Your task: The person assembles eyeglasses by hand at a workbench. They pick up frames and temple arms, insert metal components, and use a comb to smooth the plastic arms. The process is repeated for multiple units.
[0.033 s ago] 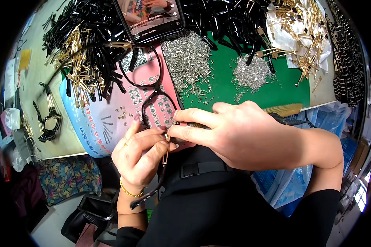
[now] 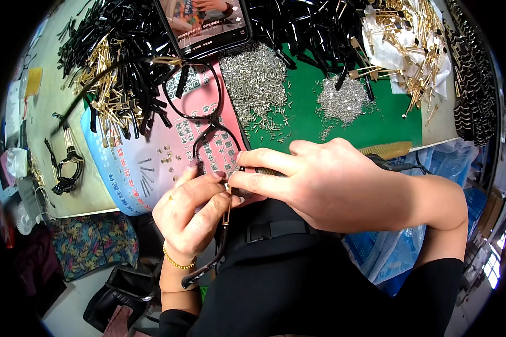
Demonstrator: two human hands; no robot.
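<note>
Between my hands is a black eyeglasses frame (image 2: 217, 108), its two lens rims running away from me over the pink part of a printed mat. My left hand (image 2: 188, 210), wearing a ring and a beaded bracelet, is closed in a pinch on the near temple, where its gold metal section (image 2: 226, 216) meets the frame. That temple's dark tip (image 2: 192, 279) hangs toward my lap. My right hand (image 2: 334, 182) is closed on the near rim's end, with two fingers reaching to the same corner. Its thumb is hidden, and I cannot make out any small part there. The far temple stretches left.
A phone (image 2: 205, 28) stands at the back among heaps of black temples (image 2: 303, 28). Two piles of tiny silver screws or pins (image 2: 256, 84) lie on the green mat (image 2: 298, 121). Gold temple parts (image 2: 416, 39) are heaped right. Loose small pieces (image 2: 166, 154) lie left.
The near temple's dark tip has swung slightly to the right and down. Both hands keep nearly the same place and hold.
</note>
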